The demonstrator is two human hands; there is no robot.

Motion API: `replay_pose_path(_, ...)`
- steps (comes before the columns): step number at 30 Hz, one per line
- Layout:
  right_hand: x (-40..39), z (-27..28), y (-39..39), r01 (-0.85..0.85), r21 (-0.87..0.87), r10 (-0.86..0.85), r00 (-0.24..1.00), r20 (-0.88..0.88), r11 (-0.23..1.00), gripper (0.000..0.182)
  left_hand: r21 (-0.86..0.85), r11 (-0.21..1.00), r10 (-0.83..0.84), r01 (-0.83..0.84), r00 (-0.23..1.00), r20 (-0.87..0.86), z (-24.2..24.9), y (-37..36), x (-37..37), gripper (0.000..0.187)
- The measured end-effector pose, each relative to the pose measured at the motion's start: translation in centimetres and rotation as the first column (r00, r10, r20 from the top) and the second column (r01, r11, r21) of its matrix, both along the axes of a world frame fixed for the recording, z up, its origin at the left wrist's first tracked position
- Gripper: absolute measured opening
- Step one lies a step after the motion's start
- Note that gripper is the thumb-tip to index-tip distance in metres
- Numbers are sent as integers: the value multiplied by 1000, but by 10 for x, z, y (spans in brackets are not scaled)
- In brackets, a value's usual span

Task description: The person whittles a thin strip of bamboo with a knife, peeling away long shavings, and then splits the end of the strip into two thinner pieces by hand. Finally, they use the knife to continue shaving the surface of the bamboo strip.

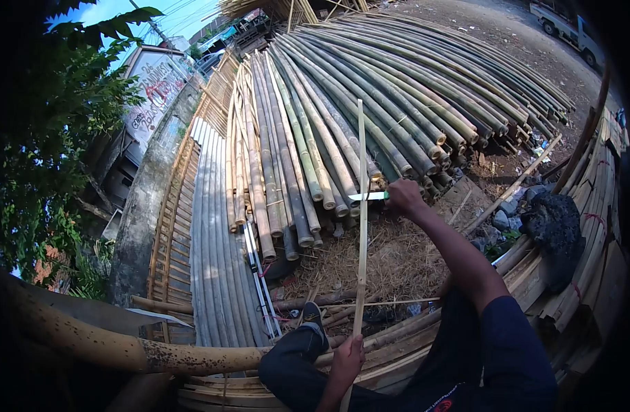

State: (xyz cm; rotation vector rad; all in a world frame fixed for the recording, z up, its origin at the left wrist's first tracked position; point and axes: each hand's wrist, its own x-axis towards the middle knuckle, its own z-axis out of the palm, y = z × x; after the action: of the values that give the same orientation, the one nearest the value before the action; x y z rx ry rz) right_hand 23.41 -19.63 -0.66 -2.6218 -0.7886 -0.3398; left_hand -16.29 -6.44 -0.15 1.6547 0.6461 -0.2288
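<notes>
A long, thin bamboo strip (362,261) stands nearly upright in front of me. Wrapped round its lower part is my left hand (347,360), just above my lap. My right hand (403,197) grips a knife (371,196) with a pale blade and a green part by the handle. The blade lies crosswise against the strip's upper half and points left. Most of the knife's handle is hidden inside my fist. The strip's lower end runs out of the frame's bottom edge.
Many bamboo poles (390,89) lie in a large fanned stack ahead. Split bamboo strips (593,226) are piled at my right, beside a dark lump (552,233). A thick bamboo pole (109,349) crosses at lower left. Corrugated sheeting (215,275) and a wall (140,206) stand left.
</notes>
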Motion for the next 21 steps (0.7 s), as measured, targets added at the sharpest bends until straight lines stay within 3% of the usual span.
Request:
replay_pose_path(2, -4, -6, 5, 11, -36, -11, 1000, -14, 999, 17, -42, 999, 14, -13, 1000, 25, 3, -1, -8, 33)
replay_pose_path(4, -11, -11, 21, -22, 51, 25, 998, -54, 998, 17, -99, 994, 39, -37, 999, 10, 20, 4, -10, 33)
replay_pose_path(6, -30, -7, 34, -185, 91, 187, 982, -17, 979, 16, -150, 986, 67, -67, 998, -2, 35, 11, -6, 32)
replay_pose_path(8, -62, 21, 44, -343, -23, 343, 939, -22, 939, 16, -84, 995, 60, -61, 998, -14, 45, 18, -5, 33)
replay_pose_path(9, -70, 22, 50, -430, 18, 431, 901, -52, 903, 16, -54, 998, 42, -42, 999, -6, 42, 21, -7, 32)
replay_pose_path(10, -71, 12, 55, -419, 36, 420, 907, -17, 907, 16, -52, 998, 41, -41, 999, -5, 42, 19, -11, 32)
replay_pose_path(12, -45, -7, 53, -202, 90, 201, 979, 24, 975, 16, 139, 990, -2, -10, 996, 84, 45, 13, -23, 37)
replay_pose_path(13, -23, -2, 36, -138, 84, 140, 990, -19, 987, 17, 140, 990, -13, 1, 997, 80, 44, 10, -33, 37)
replay_pose_path(14, -11, -4, 20, -242, 8, 241, 970, 30, 970, 15, 231, 972, -55, 33, 994, 91, 42, 8, -46, 37)
replay_pose_path(16, -6, -11, 6, -145, -70, 145, 989, -8, 987, 17, 321, 944, -105, 69, 990, 95, 48, -1, -67, 37)
replay_pose_path(17, 7, -22, 4, 151, 100, -139, 984, -111, 983, 19, 395, 918, -79, 35, 992, 98, 56, -14, -80, 38)
replay_pose_path(18, 27, -34, -4, 446, 230, -390, 886, -249, 865, 21, 466, 885, -57, 1, 993, 106, 58, -25, -92, 40)
replay_pose_path(20, 47, -34, -57, 518, 143, -473, 842, -259, 843, 28, 238, 966, 90, -97, 995, 41, 35, -27, -141, 44)
replay_pose_path(21, 47, -37, -73, 551, 89, -495, 800, -338, 830, 30, 252, 963, 85, -91, 996, 36, 56, -28, -139, 44)
